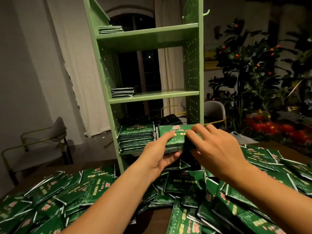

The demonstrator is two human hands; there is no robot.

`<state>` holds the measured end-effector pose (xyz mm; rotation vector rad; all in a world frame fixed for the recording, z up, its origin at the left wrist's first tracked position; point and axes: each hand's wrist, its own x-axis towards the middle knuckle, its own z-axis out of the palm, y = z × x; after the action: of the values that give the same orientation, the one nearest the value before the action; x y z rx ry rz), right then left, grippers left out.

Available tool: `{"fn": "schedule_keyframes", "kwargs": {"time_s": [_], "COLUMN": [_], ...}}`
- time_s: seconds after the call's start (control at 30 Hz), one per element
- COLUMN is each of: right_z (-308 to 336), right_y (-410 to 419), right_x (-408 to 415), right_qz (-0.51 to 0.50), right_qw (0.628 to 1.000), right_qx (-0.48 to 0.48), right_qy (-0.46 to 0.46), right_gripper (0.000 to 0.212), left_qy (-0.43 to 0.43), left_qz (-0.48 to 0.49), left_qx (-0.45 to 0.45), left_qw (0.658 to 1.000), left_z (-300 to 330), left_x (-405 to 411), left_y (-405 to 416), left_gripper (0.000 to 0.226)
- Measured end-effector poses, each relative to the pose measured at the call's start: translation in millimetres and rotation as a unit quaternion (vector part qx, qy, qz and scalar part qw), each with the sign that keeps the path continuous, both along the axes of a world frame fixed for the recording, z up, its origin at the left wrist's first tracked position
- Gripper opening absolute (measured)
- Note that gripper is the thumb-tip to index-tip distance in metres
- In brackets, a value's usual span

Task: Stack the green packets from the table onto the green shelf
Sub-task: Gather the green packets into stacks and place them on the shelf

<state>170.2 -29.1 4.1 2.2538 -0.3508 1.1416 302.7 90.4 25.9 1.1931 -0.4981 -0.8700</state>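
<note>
We see glossy dark-green foil packets (pixel 94 186) with pale lettering strewn in overlapping heaps across the near table. On the tall pale-green metal shelf (pixel 148 97) beyond, neat flat stacks (pixel 136 140) sit on three tiers, mostly at left.

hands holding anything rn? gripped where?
Yes: both hold one stack of green packets at the green shelf. Left hand grips its near-left edge, thumb on top, fingers underneath. Right hand grips the right side, fingers over the top.
</note>
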Motion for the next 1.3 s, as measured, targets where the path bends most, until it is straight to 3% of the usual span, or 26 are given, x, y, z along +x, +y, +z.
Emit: {"fn": "schedule_keyframes", "kwargs": {"time_s": [0.1,0.17,0.27,0.37,0.53,0.6,0.67,0.77,0.83,0.9,1.1,1.3], "right_z": [11.7,16.1,17.2,15.1,15.3,14.5,15.6,8.6,-0.4,-8.0,1.7,2.9], "right_y": [-11.0,-17.4,-23.1,-28.7,-30.5,-29.4,-26.3,-20.7,-19.5,-21.6,-31.1,-28.9], "right_x": [4.7,8.4,17.7,32.0,50.9,53.4,44.2,29.1,26.6,32.7,45.3,35.7], "right_qz": [-0.023,-0.034,-0.038,-0.046,-0.061,-0.058,-0.056,0.002,0.043,0.050,0.033,0.032], "right_qw": [1.000,0.999,0.999,0.998,0.988,0.982,0.985,0.996,0.992,0.982,0.949,0.928], "right_qx": [0.006,0.012,0.020,0.023,0.097,0.139,0.122,0.078,0.088,0.132,0.296,0.351], "right_qy": [-0.011,-0.020,-0.004,0.030,0.099,0.114,0.106,0.054,0.079,0.123,0.105,0.120], "right_gripper": [0.037,0.038,0.039,0.042,0.054,0.063,0.067,0.031,0.014,0.014,0.016,0.012], "left_qy": [-0.022,-0.105,-0.254,-0.435,-0.647,-0.665,-0.662,-0.663,-0.674,-0.681,-0.676,-0.676], "left_qz": [-0.014,-0.004,0.014,0.022,0.017,0.025,0.031,0.048,0.058,0.074,0.136,0.112], "left_qx": [-0.022,0.013,0.065,0.096,0.141,0.148,0.146,0.140,0.142,0.156,0.195,0.210], "left_qw": [0.999,0.994,0.965,0.895,0.749,0.732,0.734,0.734,0.722,0.711,0.698,0.697], "left_z": [-3.4,-15.6,-31.5,-35.9,-26.9,-22.4,-21.3,-19.7,-19.8,-19.0,-17.3,-19.6], "left_x": [1.6,4.4,8.8,17.3,17.6,21.5,24.0,24.2,22.2,21.6,34.4,33.2], "left_y": [-1.6,-0.2,3.2,3.8,-3.8,-10.3,-19.1,-25.2,-29.3,-31.1,-25.9,-12.3], "left_gripper": [0.059,0.076,0.060,0.029,0.016,0.016,0.016,0.017,0.018,0.018,0.011,0.006]}}
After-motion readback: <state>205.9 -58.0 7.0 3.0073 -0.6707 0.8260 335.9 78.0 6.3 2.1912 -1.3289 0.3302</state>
